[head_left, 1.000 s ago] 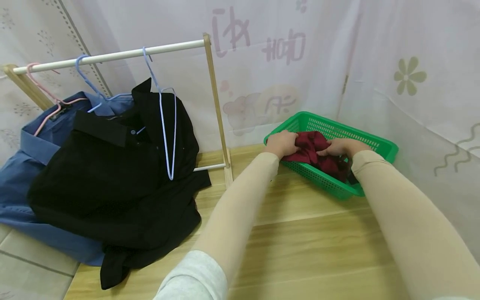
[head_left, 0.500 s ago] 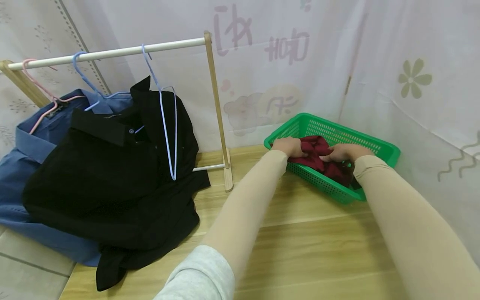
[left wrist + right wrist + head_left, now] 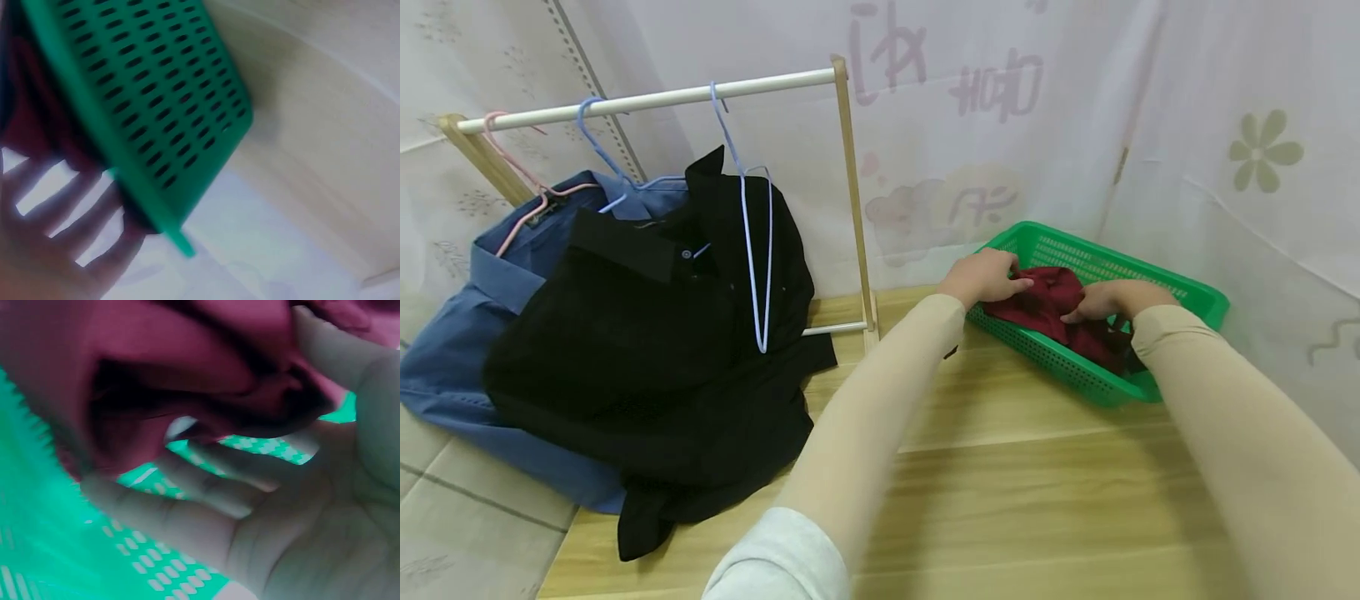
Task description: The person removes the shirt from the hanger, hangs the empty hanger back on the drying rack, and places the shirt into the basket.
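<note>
A crumpled dark red garment [image 3: 1045,292] lies in the green perforated basket [image 3: 1060,364]. At the basket's left end is my left hand [image 3: 985,277], its thumb stretched over the cloth. Spread, nearly straight fingers [image 3: 37,206] of that hand reach to the red cloth beside the rim in the left wrist view. My right hand [image 3: 1108,298] is inside the basket, at the right side of the garment. Its thumb touches a fold in the right wrist view, while the long fingers [image 3: 181,525] extend loosely beneath the cloth, with gaps between them.
Left of the basket stands a small rack with a white rail [image 3: 655,102]. It carries a blue shirt [image 3: 501,292], a black shirt [image 3: 647,358] and a bare blue hanger [image 3: 749,250]. A printed curtain [image 3: 947,50] hangs behind the wooden tabletop [image 3: 1030,500].
The scene has shifted right as the head turned slightly left. My left hand has lifted a little and its thumb has spread away; the right hand stays at the garment.
</note>
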`<move>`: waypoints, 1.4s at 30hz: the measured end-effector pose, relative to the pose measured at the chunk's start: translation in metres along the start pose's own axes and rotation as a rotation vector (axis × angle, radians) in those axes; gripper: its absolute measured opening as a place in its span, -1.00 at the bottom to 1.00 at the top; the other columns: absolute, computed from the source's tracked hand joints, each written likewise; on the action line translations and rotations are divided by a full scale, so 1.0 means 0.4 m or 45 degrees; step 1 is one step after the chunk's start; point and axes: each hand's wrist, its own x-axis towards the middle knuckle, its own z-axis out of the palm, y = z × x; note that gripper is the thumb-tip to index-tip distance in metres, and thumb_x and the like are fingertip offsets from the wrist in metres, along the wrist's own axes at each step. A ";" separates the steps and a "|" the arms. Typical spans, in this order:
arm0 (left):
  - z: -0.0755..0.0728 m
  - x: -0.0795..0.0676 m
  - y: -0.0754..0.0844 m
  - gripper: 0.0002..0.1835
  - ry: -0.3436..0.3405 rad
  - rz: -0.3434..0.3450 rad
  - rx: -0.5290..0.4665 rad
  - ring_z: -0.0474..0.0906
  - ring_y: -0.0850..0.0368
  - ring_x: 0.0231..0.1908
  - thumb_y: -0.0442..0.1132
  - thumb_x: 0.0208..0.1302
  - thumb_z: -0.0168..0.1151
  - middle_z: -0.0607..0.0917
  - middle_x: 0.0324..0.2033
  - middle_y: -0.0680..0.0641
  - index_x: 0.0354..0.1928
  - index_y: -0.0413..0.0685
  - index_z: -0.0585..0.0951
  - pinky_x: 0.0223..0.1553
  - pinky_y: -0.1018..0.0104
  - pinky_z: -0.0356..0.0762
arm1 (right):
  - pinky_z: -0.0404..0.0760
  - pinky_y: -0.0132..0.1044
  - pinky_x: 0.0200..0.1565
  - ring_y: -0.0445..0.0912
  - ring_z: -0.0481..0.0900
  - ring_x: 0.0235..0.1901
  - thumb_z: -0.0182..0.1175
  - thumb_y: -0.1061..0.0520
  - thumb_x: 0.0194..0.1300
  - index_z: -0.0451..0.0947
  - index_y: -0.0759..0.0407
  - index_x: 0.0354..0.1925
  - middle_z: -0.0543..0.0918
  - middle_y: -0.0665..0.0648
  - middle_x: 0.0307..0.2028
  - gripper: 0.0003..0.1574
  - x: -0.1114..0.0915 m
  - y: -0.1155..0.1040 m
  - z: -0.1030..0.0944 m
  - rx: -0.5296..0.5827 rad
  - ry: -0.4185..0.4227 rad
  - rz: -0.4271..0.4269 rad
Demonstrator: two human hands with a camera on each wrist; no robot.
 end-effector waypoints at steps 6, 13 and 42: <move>-0.039 -0.062 0.005 -0.51 0.096 0.002 0.031 0.56 0.28 0.30 0.27 0.59 0.06 0.60 0.35 0.27 0.43 0.38 0.52 0.20 0.20 0.63 | 0.62 0.34 0.19 0.55 0.51 0.21 0.17 -0.01 0.55 0.42 0.70 0.15 0.49 0.69 0.19 -0.30 -0.026 -0.046 -0.023 -0.203 0.188 -0.070; -0.060 -0.185 -0.006 -0.54 0.174 0.025 -0.055 0.61 0.23 0.28 0.18 0.62 0.07 0.67 0.32 0.20 0.41 0.28 0.57 0.19 0.22 0.66 | 0.44 0.44 0.33 0.55 0.43 0.30 0.10 -0.05 0.61 0.27 0.67 0.41 0.46 0.69 0.28 -0.17 -0.088 -0.174 0.001 -0.180 0.391 -0.171; 0.065 -0.651 -0.212 -0.57 0.597 -0.391 -0.249 0.65 -0.15 0.27 0.07 0.56 0.24 0.71 0.28 -0.10 0.28 0.04 0.68 0.14 -0.14 0.71 | 0.56 0.25 0.33 0.31 0.52 0.41 0.13 -0.05 0.62 0.28 0.16 0.58 0.51 0.40 0.43 -0.27 -0.079 -0.493 0.190 0.231 0.603 -0.497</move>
